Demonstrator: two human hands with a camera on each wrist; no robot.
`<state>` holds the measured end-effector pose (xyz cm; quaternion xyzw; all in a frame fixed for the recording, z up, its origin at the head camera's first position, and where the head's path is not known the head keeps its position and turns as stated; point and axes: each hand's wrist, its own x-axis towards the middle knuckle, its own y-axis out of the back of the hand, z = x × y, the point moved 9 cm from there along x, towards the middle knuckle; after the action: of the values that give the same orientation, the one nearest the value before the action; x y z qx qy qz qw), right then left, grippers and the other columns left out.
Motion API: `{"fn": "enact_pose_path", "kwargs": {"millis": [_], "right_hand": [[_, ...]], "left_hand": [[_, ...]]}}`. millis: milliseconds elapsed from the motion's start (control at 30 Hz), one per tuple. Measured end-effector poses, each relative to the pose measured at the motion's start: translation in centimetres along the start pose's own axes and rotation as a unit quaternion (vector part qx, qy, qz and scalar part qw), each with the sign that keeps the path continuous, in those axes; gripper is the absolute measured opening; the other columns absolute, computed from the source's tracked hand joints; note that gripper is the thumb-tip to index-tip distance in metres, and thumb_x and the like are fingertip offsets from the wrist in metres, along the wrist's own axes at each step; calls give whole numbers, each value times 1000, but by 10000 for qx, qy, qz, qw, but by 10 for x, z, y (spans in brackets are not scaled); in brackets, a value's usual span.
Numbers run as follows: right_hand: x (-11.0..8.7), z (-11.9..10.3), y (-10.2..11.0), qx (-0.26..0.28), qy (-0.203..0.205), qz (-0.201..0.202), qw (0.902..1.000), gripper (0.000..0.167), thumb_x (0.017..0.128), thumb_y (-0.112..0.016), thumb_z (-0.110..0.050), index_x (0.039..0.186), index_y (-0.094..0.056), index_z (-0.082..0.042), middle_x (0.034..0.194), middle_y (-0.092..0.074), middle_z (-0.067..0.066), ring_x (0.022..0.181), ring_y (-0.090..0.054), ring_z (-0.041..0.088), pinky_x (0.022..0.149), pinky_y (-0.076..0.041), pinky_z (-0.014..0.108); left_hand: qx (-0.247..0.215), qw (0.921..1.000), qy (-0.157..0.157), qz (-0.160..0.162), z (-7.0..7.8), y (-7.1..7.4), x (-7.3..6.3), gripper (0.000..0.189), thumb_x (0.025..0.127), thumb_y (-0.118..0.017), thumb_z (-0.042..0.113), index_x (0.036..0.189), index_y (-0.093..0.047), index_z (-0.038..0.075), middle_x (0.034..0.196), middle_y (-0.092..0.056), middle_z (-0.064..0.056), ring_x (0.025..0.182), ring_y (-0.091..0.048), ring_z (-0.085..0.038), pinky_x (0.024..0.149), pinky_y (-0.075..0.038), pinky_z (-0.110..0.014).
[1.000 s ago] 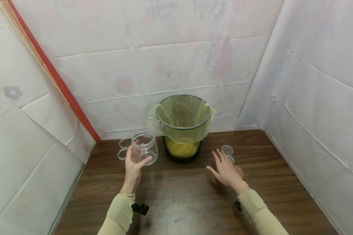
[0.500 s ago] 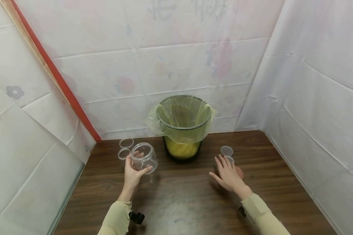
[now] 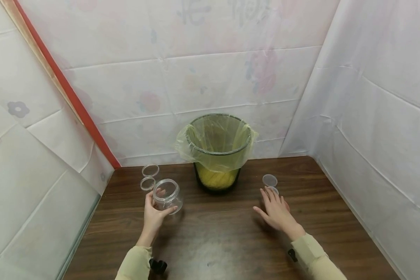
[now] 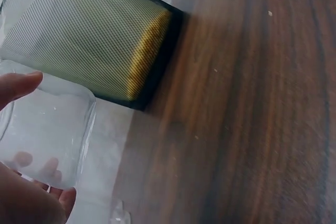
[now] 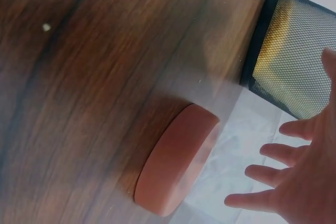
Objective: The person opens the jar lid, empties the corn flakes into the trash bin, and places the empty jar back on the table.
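My left hand (image 3: 152,217) grips a clear, wide-mouthed jar (image 3: 171,200) by its side, low over the table. Thumb and fingers lie on opposite sides of the jar (image 4: 50,124) in the left wrist view. Just behind it are two clear round lids (image 3: 150,170). On the other side, my right hand (image 3: 277,212) hovers palm down with its fingers spread, holding nothing. Beneath it a reddish-brown, thick round piece (image 5: 176,161) sits on the table, mostly hidden in the head view. Two translucent discs (image 3: 270,180) lie beyond the right fingertips, one partly covered.
A black mesh bin (image 3: 218,179) with a yellowish bag (image 3: 218,161) folded over its rim stands at the back middle of the wooden table (image 3: 210,241). White patterned sheets (image 3: 126,85) wall in the back and both sides.
The left hand has lowered the jar toward the table and drawn it slightly nearer. My right hand has shifted a little to the right, its fingers still spread.
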<state>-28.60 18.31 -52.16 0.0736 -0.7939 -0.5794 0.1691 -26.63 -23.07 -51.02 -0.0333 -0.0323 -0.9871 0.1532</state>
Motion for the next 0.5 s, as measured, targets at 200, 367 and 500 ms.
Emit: {"fn": "enact_pose_path", "kwargs": {"millis": [200, 367, 500], "right_hand": [[-3, 6, -2, -44, -112, -75, 9999, 77, 94, -46, -55, 147, -30, -2, 150, -29, 23, 136, -28, 45, 100, -26, 71], [-6, 10, -4, 43, -171, -64, 9998, 78, 93, -45, -56, 148, -28, -4, 151, -28, 22, 136, -29, 45, 100, -26, 71], [-9, 14, -6, 34, -212, -40, 9998, 78, 94, -44, -56, 148, -28, -3, 150, -29, 23, 135, -28, 46, 99, -26, 71]], "left_hand": [[36, 9997, 163, 159, -11, 7, -1, 94, 59, -81, -13, 137, -30, 4, 132, -49, -7, 117, -48, -10, 90, -37, -12], [227, 9993, 209, 214, -20, 14, -2, 95, 59, -83, -8, 136, -30, 5, 132, -50, -10, 116, -49, -18, 86, -40, -12], [404, 9983, 283, 298, -28, 22, -2, 95, 59, -86, -3, 136, -31, 6, 132, -48, -14, 109, -50, -16, 83, -45, -16]]}}
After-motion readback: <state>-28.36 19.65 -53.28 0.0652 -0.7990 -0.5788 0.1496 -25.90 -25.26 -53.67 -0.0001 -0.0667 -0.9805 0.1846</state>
